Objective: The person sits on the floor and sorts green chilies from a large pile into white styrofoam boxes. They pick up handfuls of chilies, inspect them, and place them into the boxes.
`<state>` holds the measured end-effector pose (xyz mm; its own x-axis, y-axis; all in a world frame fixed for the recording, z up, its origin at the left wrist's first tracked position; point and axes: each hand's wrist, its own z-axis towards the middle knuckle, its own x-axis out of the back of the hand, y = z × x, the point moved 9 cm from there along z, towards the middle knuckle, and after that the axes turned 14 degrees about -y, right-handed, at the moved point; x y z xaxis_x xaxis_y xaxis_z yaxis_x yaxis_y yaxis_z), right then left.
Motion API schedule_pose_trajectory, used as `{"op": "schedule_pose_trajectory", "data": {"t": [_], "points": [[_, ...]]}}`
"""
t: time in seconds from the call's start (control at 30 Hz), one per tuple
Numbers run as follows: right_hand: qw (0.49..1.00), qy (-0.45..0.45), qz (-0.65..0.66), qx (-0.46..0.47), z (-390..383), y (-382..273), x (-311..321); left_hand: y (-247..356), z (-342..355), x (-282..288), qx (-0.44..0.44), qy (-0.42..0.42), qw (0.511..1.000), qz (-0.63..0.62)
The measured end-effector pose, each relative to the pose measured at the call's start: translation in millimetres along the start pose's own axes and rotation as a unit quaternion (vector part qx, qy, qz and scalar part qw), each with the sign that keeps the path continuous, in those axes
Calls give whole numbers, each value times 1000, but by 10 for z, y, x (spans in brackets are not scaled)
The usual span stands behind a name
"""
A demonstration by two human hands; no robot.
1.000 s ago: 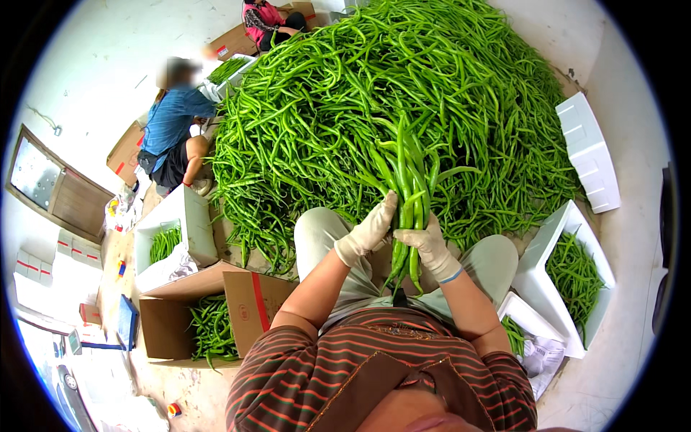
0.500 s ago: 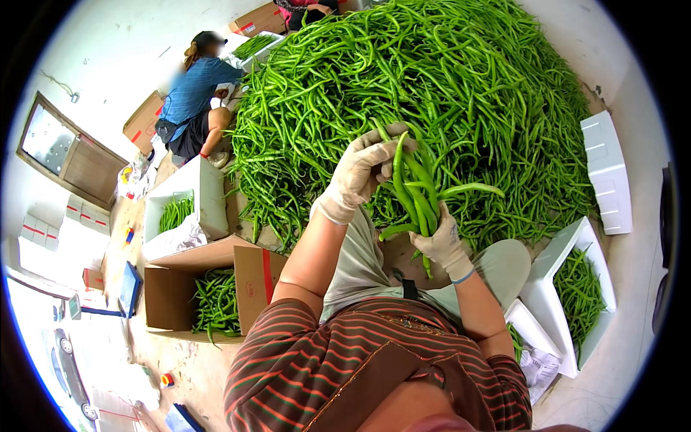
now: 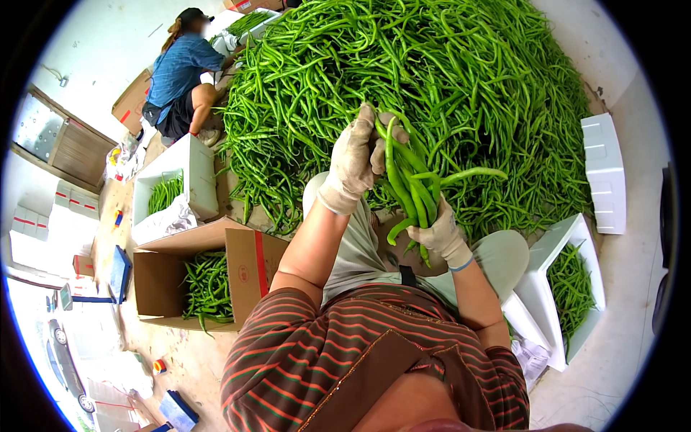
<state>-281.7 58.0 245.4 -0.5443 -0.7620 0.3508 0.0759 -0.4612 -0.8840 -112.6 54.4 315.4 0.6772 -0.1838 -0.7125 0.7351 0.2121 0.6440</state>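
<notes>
We see the right hand [image 3: 439, 234], in a pale knitted glove, grasping the lower part of a loose bunch of long, shiny green peppers [image 3: 414, 186]. This bunch is at the near side of a large heap of green peppers [image 3: 489, 101]. The left hand [image 3: 351, 160], in a soiled pale glove, has bent fingers at the bunch's far end; we cannot tell if it grips any pepper. To the left we notice an open brown cardboard box [image 3: 248, 263]; to the right, a white foam box [image 3: 538, 295].
</notes>
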Motion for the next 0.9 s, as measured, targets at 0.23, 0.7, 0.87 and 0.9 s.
{"op": "schedule_pose_trajectory", "data": {"t": [0.23, 0.7, 0.87, 0.9], "points": [[965, -26, 247, -82, -21, 190, -102, 129, 179, 350, -75, 15, 983, -164], [942, -25, 294, -158, -113, 268, -211, 163, 121, 542, 16, 40, 986, 160], [977, 11, 160, -140, -77, 44, 31, 272, 251, 632, 20, 71, 973, 221], [975, -1, 169, -145, -57, -62, 98, 294, 318, 549, 14, 68, 959, 275]]}}
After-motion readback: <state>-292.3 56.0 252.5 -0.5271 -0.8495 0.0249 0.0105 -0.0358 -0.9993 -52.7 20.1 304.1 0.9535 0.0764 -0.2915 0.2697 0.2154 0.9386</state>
